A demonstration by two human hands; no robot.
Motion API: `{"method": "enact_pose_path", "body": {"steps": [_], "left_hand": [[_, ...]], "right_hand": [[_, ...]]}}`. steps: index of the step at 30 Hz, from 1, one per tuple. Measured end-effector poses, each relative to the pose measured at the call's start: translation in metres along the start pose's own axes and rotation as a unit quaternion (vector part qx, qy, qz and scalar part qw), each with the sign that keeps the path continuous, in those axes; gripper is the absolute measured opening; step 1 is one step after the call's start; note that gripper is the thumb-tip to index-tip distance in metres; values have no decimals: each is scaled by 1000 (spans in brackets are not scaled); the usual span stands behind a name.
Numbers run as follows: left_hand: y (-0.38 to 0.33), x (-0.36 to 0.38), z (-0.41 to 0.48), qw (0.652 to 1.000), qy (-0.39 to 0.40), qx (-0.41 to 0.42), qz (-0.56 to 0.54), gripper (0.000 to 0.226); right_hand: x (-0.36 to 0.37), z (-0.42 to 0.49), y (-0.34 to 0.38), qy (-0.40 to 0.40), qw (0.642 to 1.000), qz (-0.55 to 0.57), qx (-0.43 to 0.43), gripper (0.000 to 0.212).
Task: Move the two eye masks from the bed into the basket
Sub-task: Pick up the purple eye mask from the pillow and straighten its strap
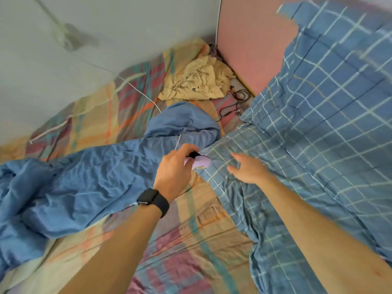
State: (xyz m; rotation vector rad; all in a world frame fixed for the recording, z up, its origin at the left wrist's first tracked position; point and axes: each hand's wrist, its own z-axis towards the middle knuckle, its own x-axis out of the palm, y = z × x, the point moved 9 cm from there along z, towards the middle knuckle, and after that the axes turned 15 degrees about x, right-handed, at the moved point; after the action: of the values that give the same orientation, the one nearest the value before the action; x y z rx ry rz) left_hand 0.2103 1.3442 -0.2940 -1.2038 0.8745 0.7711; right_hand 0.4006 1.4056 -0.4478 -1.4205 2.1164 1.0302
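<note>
Your left hand [176, 168] is closed around a lilac eye mask [201, 162], thumb and fingers pinching its near end together with something black — likely its strap or the second mask, though the blur leaves that open. The mask sits at the edge of the checked blue duvet [318, 128], right where that duvet meets the plain blue blanket [84, 183], so it looks half tucked into the fold; pinching the end seems the way to draw it free.

Your right hand [246, 168] rests just right of the mask on the checked duvet, fingers spread and holding nothing — probably pinning the cloth down. Below the mask lies the bare plaid sheet [201, 240]. No basket is in view. A black watch [153, 201] sits on your left wrist; no writing can be read.
</note>
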Motion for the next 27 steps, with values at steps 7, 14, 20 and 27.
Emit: {"method": "enact_pose_path", "body": {"steps": [7, 14, 20, 27], "left_hand": [[-90, -101, -134, 978, 35, -24, -206, 21], [-127, -178, -301, 916, -48, -131, -375, 53], [-143, -187, -452, 921, 28, -181, -345, 46], [-133, -192, -533, 800, 25, -231, -553, 64]], "right_hand": [[6, -276, 65, 174, 903, 357, -165, 53], [61, -445, 49, 81, 897, 423, -100, 45], [120, -573, 58, 0, 859, 506, -81, 58], [173, -674, 100, -20, 878, 460, -127, 27]]}}
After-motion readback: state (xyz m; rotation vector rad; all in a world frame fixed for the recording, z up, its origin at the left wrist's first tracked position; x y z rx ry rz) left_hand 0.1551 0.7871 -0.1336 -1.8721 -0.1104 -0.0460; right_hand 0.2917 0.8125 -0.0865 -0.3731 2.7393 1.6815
